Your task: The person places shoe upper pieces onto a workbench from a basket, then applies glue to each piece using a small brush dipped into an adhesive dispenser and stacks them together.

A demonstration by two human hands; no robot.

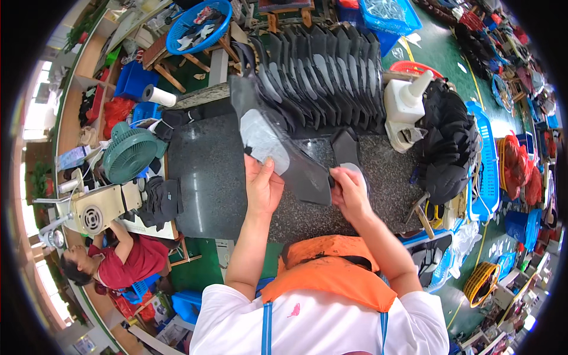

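A black, curved, flat panel [303, 171] with a light grey patch on it is held up slanting over the dark stone tabletop [207, 171]. My left hand [264, 188] pinches its lower left edge by the patch, thumb on top. At the panel's lower right corner, my right hand [350, 194] grips the edge with closed fingers. A second black piece [344, 148] with a grey patch lies on the table, partly behind my right hand. Beyond the hands, several similar black pieces [322, 74] stand overlapping in a long row.
A white bottle [405, 102] with a nozzle and a heap of black pieces [447, 142] stand at the right. To the left are a green fan [130, 152], a sewing machine [94, 210] and a person in red [136, 260]. Blue baskets [200, 26] surround the table.
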